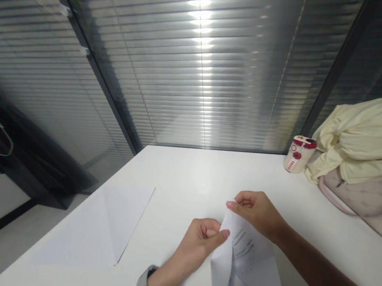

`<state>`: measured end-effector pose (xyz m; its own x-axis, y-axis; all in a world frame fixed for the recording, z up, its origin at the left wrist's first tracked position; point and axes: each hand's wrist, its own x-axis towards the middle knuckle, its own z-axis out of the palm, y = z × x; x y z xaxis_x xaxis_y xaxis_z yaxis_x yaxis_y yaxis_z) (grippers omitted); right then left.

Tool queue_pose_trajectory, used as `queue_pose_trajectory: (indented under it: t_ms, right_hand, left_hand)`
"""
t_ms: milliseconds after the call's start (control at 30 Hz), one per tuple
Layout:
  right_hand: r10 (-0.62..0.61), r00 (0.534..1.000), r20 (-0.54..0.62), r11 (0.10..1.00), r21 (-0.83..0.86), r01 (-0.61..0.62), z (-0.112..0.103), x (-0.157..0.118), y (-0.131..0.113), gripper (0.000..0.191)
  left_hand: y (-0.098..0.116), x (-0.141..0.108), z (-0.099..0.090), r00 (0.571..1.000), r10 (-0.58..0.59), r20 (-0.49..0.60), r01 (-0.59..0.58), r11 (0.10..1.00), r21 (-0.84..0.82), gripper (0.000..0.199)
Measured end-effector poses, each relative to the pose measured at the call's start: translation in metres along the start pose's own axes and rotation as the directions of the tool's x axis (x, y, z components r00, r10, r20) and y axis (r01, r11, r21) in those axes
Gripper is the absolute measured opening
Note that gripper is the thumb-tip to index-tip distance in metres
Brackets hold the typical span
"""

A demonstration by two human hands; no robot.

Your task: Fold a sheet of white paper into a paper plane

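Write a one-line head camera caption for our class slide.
Left hand and right hand pinch a folded printed paper sheet above a white table.

On the table (186,175), a flat sheet of paper (96,224) lies left. A folded sheet of paper (252,268) sits near, between the left hand (201,240) and right hand (255,212). At far right, a lidded cup (298,155) stands just beside a handbag (370,199), with a garment (364,137) piled on it.

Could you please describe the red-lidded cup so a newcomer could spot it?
Find the white table below the blinds. At its far right edge stands an upright cream cup with a red lid, just left of the pale yellow cloth on a pink bag.
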<state>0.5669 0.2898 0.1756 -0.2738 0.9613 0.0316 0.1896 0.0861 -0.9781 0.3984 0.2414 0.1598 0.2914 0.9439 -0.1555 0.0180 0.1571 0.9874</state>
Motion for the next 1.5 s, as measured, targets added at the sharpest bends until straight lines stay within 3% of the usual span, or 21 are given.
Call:
queue_pose_trajectory:
  t_ms: [467,567,733,967,1200,1500]
  right_hand:
    - [-0.016,0.999,-0.033,1.0,0.004,0.016,0.0,0.002,0.001,0.03]
    - [0.005,1.0,0.009,1.0,0.024,-0.005,-0.002,0.002,0.0,0.028]
    - [0.064,0.982,0.179,0.998,0.017,-0.068,0.0,0.0,0.002,0.024]
    - [0.064,0.984,0.164,0.998,-0.027,-0.06,0.004,-0.001,0.003,0.012]
    - [0.015,0.988,0.156,0.999,-0.045,-0.008,-0.003,0.0,0.002,0.012]
    - [0.059,0.972,0.228,0.991,0.106,-0.085,-0.006,-0.002,0.0,0.031]
  left_hand:
    - [-0.001,0.001,0.001,0.999,0.003,-0.042,-0.003,1.0,-0.003,0.052]
    - [-0.003,0.002,0.0,0.999,0.007,-0.051,-0.006,1.0,0.02,0.052]
    - [-0.01,0.004,-0.002,1.0,-0.003,-0.025,0.005,0.996,0.085,0.053]
    - [-0.011,0.005,-0.003,1.0,0.029,-0.005,-0.028,0.989,0.144,0.058]
    - [-0.008,0.004,-0.001,1.0,0.011,-0.016,-0.009,0.992,0.128,0.055]
    - [-0.006,0.002,-0.002,0.999,-0.047,-0.019,0.047,0.998,0.037,0.05]
